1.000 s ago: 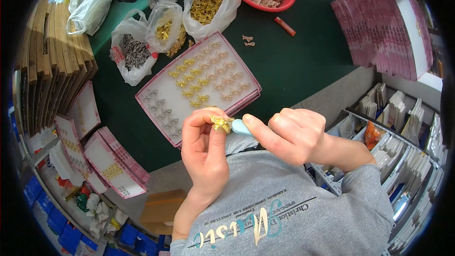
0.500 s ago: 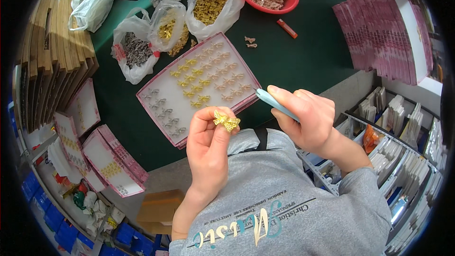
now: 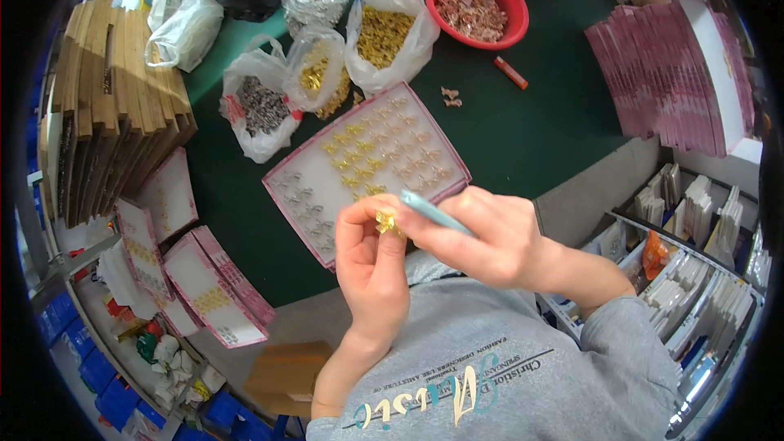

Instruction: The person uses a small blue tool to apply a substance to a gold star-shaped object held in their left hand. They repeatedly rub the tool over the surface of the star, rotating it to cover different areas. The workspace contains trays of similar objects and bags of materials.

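My left hand point(image 3: 372, 265) pinches a small gold butterfly-shaped ornament point(image 3: 386, 221) between thumb and forefinger. My right hand point(image 3: 498, 243) is closed round a slim light-blue tool point(image 3: 435, 213), whose exact kind I cannot make out. The right fingertips come right up to the ornament and partly cover it; whether they touch it I cannot tell. Just beyond both hands lies a white board with a pink edge point(image 3: 314, 247). It carries rows of silver, gold and pinkish ornaments of similar shape. My hands hide its near corner.
Plastic bags of silver pieces point(image 3: 263, 106) and gold pieces point(image 3: 384, 37) stand behind the board, beside a red bowl point(image 3: 523, 12) of pinkish pieces. A red stick point(image 3: 511, 73) lies on the green table. Pink-edged boards point(image 3: 653, 82) are stacked right; wooden boards point(image 3: 122, 90) stand left.
My right hand has moved left, from beside the board to the ornament, carrying the light-blue tool. My left hand still pinches the ornament. The whole view has shifted slightly.
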{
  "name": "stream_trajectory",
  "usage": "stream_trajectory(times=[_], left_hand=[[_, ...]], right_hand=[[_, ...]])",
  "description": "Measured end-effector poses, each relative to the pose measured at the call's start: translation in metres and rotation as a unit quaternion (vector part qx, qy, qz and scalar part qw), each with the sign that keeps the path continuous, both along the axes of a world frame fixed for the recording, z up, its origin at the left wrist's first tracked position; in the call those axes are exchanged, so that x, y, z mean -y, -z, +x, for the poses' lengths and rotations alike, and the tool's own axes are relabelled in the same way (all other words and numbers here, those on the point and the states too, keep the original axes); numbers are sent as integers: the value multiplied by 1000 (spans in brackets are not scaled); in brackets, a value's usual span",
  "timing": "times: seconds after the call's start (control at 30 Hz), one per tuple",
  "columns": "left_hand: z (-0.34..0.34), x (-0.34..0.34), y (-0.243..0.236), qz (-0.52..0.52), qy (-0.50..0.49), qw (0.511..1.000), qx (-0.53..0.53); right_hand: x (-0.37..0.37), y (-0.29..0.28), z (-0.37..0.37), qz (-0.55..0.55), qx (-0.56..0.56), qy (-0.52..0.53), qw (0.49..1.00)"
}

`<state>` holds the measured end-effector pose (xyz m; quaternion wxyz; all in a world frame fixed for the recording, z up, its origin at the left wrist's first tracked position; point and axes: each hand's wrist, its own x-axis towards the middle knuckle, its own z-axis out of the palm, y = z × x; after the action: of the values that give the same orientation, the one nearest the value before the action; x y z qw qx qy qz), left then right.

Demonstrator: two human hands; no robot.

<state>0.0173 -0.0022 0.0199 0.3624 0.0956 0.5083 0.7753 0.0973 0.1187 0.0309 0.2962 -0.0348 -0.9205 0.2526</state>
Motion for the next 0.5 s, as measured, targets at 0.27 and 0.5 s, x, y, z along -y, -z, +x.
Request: stream_trajectory(times=[0.27, 0.5], left_hand=[[-6, -10, -9, 54, -31, 998, -8], [-11, -14, -14, 75, -63, 995, -10]], right_hand=[[-6, -14, -9, -227, -5, 20, 974], [-7, -16, -28, -320, -49, -16, 946]])
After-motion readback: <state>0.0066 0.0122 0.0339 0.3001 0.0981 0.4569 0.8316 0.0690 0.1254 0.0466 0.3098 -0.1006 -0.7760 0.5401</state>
